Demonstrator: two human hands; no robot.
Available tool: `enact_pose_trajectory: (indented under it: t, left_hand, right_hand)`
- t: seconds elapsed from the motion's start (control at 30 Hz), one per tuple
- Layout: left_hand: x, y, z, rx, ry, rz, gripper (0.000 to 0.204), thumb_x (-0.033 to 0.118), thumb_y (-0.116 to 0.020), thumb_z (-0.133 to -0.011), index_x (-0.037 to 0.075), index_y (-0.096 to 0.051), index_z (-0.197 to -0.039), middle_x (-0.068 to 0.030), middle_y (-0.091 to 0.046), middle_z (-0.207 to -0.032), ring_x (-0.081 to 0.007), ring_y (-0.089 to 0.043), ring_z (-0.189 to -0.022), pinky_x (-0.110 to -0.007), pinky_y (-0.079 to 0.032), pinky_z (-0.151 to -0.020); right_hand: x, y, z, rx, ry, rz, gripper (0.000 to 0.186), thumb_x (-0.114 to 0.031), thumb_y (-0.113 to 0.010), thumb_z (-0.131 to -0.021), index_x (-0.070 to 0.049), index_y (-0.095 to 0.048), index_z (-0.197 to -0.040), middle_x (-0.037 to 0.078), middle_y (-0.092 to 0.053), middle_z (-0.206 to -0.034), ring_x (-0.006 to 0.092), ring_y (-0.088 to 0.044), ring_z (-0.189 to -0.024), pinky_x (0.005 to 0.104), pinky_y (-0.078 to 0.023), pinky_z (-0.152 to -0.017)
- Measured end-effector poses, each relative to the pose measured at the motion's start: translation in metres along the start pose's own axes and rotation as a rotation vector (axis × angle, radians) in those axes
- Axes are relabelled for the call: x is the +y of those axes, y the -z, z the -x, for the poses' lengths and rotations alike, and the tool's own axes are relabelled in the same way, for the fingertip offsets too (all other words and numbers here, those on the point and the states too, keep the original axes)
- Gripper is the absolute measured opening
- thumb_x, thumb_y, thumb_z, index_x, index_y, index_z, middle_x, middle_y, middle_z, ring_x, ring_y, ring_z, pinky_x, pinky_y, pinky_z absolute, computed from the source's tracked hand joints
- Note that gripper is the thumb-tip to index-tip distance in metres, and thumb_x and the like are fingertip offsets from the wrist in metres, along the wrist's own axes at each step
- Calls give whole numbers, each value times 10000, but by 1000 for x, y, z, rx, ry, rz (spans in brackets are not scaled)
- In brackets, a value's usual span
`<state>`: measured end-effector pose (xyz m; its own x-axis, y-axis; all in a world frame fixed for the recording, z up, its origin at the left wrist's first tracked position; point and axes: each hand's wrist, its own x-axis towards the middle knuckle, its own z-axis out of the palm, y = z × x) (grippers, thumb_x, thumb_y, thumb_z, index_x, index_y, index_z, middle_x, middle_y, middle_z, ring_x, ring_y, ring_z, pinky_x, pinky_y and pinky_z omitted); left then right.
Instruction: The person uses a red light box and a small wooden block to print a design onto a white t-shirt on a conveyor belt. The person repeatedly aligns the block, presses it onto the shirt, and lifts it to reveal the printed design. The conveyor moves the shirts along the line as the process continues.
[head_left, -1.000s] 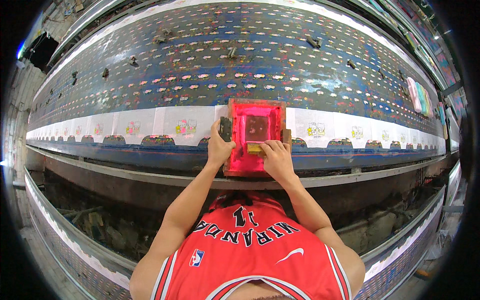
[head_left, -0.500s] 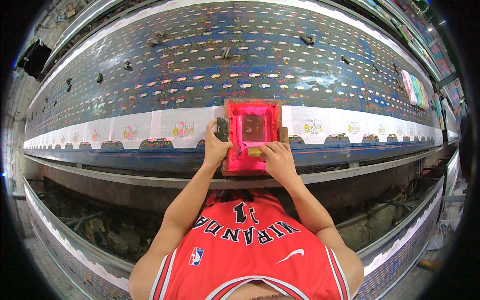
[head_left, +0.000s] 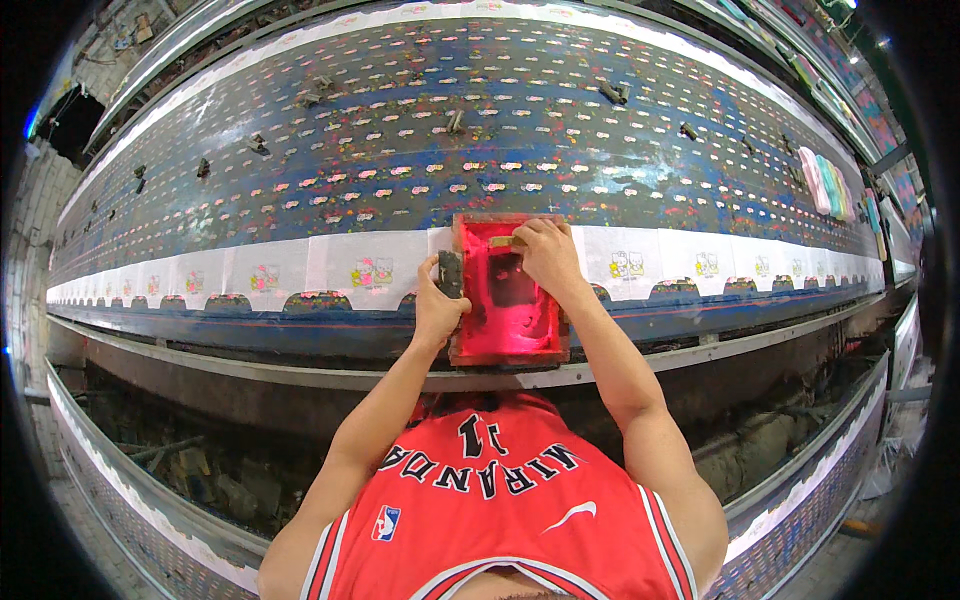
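while left hand grasps dark block beside pink-inked frame, right hand grips yellowish squeegee inside it.

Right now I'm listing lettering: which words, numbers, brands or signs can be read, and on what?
Red jersey: black arched word, readable; black number, partly folded; neither copied.
Same jersey: small patch and white curved emblem.
White cloth strip, dark table: any lettering too small to read.

The left-hand grip clasps the dark block at the left side of the screen-printing frame, which contains pink ink. The right-hand grip holds the tan squeegee near the frame's far end. White printed fabric lines the surface.
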<state>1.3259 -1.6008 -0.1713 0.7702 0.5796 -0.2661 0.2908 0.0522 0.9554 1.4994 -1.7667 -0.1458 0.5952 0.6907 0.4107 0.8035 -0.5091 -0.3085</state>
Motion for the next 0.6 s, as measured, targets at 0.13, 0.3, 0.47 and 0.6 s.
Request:
enact_pose_trajectory:
  t: [0.13, 0.3, 0.47, 0.6]
  left_hand:
    - [-18, 1, -10, 27, -64, -97, 989, -33, -800, -640, 118, -383, -1524, -120, -645, -1001, -252, -669, -882, -399, -553, -808]
    - [-19, -1, -3, 77, -81, -189, 989, 18, -821, -660, 96, -369, -1537, -188, -672, -1096, -334, -695, -980, -428, -543, -897]
    - [-13, -8, 5, 104, -216, -194, 1046, -32, -793, -691, 87, -300, -1607, -236, -681, -1198, -337, -694, -1081, -434, -541, -940]
    - [9, -38, 19, 78, -278, -77, 1053, -152, -693, -688, 81, -255, -1617, -110, -667, -1067, -164, -660, -836, -286, -548, -739]
  right_hand:
    - [-9, -4, 14, -99, -25, 58, 198, -110, -733, -851, -119, -749, -1048, 62, -730, -1099, 295, -671, -1077, 489, -462, -1032]
    - [-46, 13, 113, -29, 34, -6, 280, -68, -685, -809, -102, -703, -1086, 67, -710, -1088, 269, -663, -1078, 454, -465, -931]
    - [-35, 24, 108, 23, 27, -53, 285, -41, -707, -782, -103, -709, -1060, 42, -709, -1073, 244, -668, -1045, 446, -458, -930]
    - [-9, 46, 113, 17, 19, -87, 329, 4, -715, -756, -95, -724, -1069, 34, -716, -1106, 241, -674, -1063, 449, -463, -942]
